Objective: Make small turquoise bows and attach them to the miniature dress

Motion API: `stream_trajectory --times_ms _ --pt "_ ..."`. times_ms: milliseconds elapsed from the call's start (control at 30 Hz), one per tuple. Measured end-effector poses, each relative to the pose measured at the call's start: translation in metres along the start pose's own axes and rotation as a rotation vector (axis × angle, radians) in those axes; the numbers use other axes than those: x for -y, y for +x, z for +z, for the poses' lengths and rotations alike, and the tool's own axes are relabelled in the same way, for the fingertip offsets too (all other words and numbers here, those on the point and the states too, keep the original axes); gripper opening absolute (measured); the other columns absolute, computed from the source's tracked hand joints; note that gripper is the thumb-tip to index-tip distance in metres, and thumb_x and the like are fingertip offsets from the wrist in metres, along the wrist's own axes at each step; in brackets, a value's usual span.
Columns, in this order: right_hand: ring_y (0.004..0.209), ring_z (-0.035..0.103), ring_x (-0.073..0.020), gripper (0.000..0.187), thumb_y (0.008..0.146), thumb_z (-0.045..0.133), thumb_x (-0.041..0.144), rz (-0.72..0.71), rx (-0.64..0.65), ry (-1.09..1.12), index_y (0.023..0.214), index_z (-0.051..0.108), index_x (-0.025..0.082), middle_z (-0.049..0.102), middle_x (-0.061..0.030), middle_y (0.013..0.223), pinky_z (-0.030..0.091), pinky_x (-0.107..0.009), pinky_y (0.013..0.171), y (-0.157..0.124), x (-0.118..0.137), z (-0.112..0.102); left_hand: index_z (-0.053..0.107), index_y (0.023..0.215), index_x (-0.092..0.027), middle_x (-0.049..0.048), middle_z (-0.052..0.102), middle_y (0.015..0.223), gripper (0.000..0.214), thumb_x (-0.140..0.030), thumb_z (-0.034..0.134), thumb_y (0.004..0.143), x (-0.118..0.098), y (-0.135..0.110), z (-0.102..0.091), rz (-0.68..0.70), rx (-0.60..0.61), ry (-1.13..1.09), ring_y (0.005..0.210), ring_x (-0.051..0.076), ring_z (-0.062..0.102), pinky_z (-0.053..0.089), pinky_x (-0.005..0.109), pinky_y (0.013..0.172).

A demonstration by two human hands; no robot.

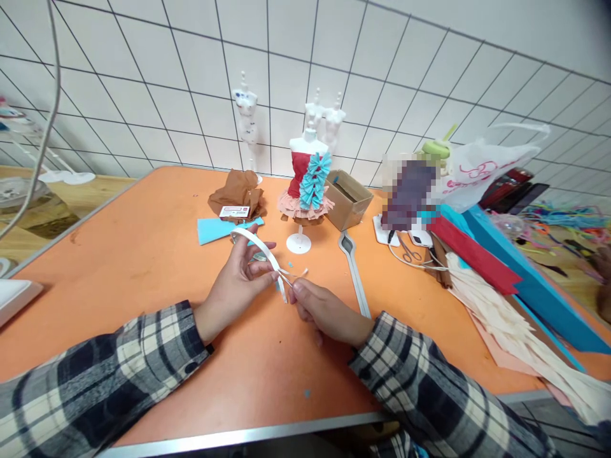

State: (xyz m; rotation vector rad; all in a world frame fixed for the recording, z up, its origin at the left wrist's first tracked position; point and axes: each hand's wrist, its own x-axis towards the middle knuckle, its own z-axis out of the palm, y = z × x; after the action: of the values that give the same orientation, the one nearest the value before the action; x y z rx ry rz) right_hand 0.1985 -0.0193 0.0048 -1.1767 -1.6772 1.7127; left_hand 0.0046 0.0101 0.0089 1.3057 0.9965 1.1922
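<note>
My left hand is closed around a narrow white roll of tape, held tilted above the table with the thumb near its lower edge. My right hand pinches a thin strip at the roll's lower right side, apparently the tape's loose end. Behind both hands stands a small white dress form on a round base. It wears a red bodice, a column of blue ruffled bows and a frilled pink skirt with brown beneath.
Brown crepe paper, a labelled card and a blue sheet lie left of the dress form. To its right are a cardboard box, a grey tool, scissors and folded red paper. Bare dress forms stand behind.
</note>
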Motion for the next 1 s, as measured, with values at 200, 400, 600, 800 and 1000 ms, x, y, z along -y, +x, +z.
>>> stream_trajectory --times_ms 200,400,600,800,1000 --pt "0.045 0.04 -0.0081 0.038 0.098 0.028 0.056 0.025 -0.027 -0.055 0.09 0.046 0.023 0.041 0.0036 0.069 0.04 -0.017 0.03 0.002 -0.002 0.006 0.022 0.147 -0.037 0.0077 0.049 0.134 0.094 -0.019 0.075 0.071 -0.003 -0.003 0.004 0.011 0.016 0.021 0.077 0.009 0.064 0.057 0.027 0.075" --pt "0.043 0.044 -0.0079 0.034 0.099 0.028 0.051 -0.012 -0.113 -0.179 0.084 0.039 0.023 0.044 0.0034 0.07 0.037 -0.018 0.031 0.001 -0.001 0.012 0.021 0.148 -0.039 0.0093 0.044 0.141 0.096 -0.019 0.076 0.072 -0.002 -0.004 0.005 0.029 0.015 0.024 0.076 0.008 0.064 0.058 0.029 0.077" --pt "0.038 0.043 -0.0072 0.036 0.099 0.026 0.054 0.015 -0.107 -0.189 0.085 0.038 0.024 0.044 0.0042 0.07 0.035 -0.02 0.03 0.002 -0.002 0.013 0.019 0.148 -0.043 0.0096 0.037 0.147 0.099 -0.02 0.077 0.072 -0.005 -0.007 0.009 0.02 0.028 0.007 0.095 0.018 0.066 0.06 0.032 0.077" --pt "0.049 0.045 -0.0096 0.036 0.101 0.025 0.045 -0.033 -0.105 -0.239 0.084 0.047 0.022 0.044 0.0033 0.065 0.035 -0.022 0.043 0.001 0.004 0.011 0.016 0.148 -0.046 0.0093 0.031 0.151 0.099 -0.02 0.076 0.075 -0.003 -0.008 0.008 0.033 0.079 -0.01 0.103 0.021 0.066 0.06 0.033 0.077" --pt "0.059 0.045 -0.0116 0.033 0.102 0.027 0.04 -0.082 -0.137 -0.294 0.08 0.044 0.021 0.046 0.0035 0.065 0.033 -0.026 0.056 0.0 0.006 0.012 0.016 0.149 -0.047 0.0088 0.03 0.152 0.099 -0.02 0.075 0.075 -0.001 -0.009 0.008 0.015 0.095 -0.01 0.106 0.022 0.064 0.06 0.031 0.076"
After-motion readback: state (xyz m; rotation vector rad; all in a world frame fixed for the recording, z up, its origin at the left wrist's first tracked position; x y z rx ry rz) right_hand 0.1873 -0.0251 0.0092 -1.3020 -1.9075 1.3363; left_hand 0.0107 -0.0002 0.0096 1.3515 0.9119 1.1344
